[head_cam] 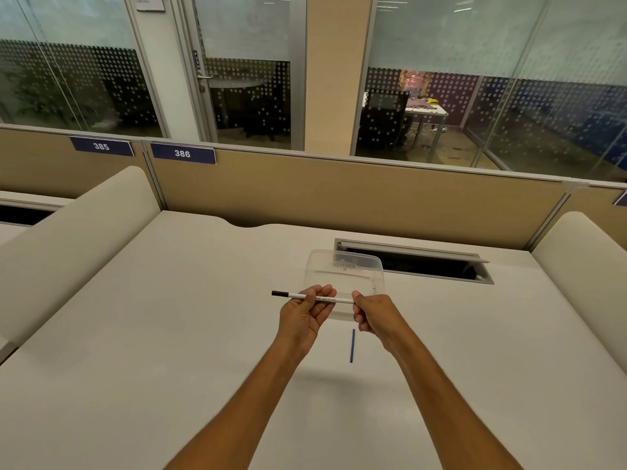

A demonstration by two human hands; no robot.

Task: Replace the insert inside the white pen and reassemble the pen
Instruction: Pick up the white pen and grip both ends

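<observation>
Both hands, left hand (305,313) and right hand (373,315), grip the white pen (334,300) level between them.

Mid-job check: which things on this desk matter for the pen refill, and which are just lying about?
Job:
white pen, held in left hand and right hand
blue insert, lying on desk

Lying about:
clear container
cable hatch

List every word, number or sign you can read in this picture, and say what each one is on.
"385": blue plate on the desk partition.
"386": blue plate beside it.
"PUSH": vertical sign on the glass door.
Print on the white pen: too small to read.
Embossed mark on the clear container: illegible.
Top-left wall sign: blurred.
</observation>
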